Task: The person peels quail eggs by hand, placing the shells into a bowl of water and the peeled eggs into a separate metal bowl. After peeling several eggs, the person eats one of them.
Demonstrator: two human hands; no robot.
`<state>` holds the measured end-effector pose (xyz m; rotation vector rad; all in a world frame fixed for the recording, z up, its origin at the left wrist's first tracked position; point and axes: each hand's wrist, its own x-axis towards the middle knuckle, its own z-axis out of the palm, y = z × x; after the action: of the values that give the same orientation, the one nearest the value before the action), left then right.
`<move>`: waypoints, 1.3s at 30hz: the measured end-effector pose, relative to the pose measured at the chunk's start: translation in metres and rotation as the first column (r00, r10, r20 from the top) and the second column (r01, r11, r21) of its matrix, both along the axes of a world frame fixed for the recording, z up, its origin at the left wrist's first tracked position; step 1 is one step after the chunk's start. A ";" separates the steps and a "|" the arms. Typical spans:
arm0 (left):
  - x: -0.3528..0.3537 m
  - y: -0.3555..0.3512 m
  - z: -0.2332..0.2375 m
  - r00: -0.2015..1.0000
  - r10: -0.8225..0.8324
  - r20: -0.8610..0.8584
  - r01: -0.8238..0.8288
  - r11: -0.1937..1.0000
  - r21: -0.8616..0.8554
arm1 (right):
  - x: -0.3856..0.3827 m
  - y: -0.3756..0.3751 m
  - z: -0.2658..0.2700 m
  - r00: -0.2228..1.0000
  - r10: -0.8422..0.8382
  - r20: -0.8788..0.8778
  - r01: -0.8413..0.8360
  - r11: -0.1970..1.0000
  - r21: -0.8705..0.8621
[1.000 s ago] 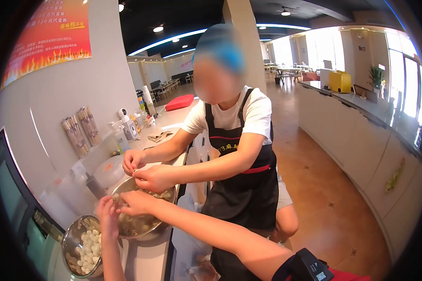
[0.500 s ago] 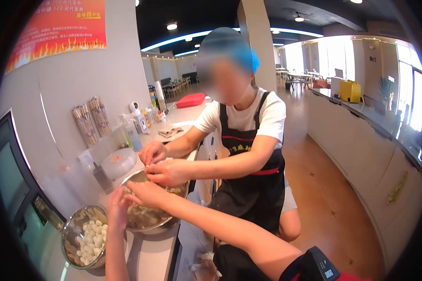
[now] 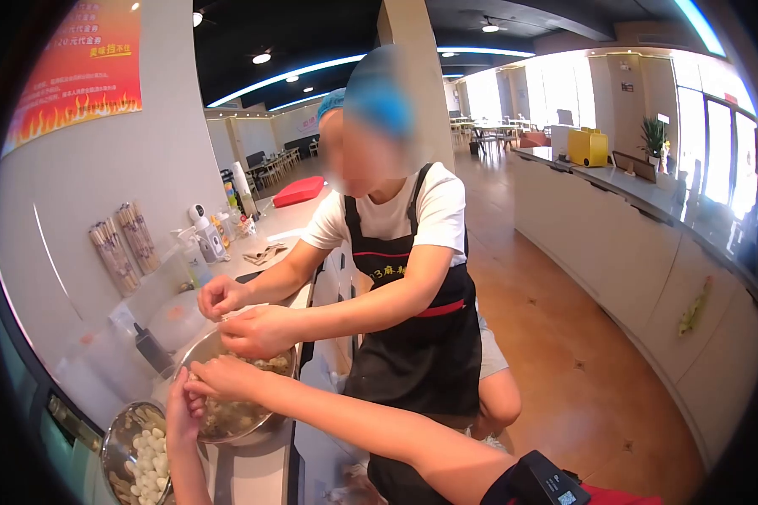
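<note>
My left hand [image 3: 183, 406] and my right hand [image 3: 227, 377] meet over the near left rim of a large steel bowl [image 3: 246, 431]. Fingers of both are curled together in a pinch, and whatever lies between them is hidden. Small brownish pieces and cloudy liquid show inside this bowl. Left of my hands stands a smaller steel bowl [image 3: 114, 446] holding several small, smooth white eggs [image 3: 150, 465]. Across the large bowl, a co-worker's hands [image 3: 257, 331] are also pinched close together above it.
The co-worker in a black apron [image 3: 413, 362] stands at the counter's right side. Along the wall are a dark squeeze bottle [image 3: 152, 347], bundled chopsticks [image 3: 114, 255] and a white camera-like device [image 3: 208, 234]. A red object [image 3: 299, 191] lies farther along the counter.
The view has swung to the right, so everything sits farther left. My hands stay together at the bowl's edge. Another blue cap now shows behind the co-worker.
</note>
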<state>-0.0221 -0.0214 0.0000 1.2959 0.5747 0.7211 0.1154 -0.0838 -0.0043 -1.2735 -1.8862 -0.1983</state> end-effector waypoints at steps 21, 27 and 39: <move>0.004 -0.005 -0.005 0.997 -0.042 0.057 0.027 0.972 0.233 | 0.005 -0.001 0.001 0.956 0.127 -0.265 -0.163 0.980 -0.118; 0.006 -0.010 -0.003 0.996 0.024 0.088 -0.037 0.988 0.149 | 0.004 0.000 0.005 0.981 0.089 -0.173 -0.099 0.994 -0.047; -0.002 -0.005 -0.003 0.971 0.039 0.238 -0.043 0.999 0.013 | 0.005 0.008 -0.004 0.999 0.031 0.019 -0.033 0.997 0.068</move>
<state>-0.0244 -0.0262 -0.0033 1.1963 0.4023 0.9035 0.1201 -0.0762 -0.0084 -1.1986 -1.8975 -0.2555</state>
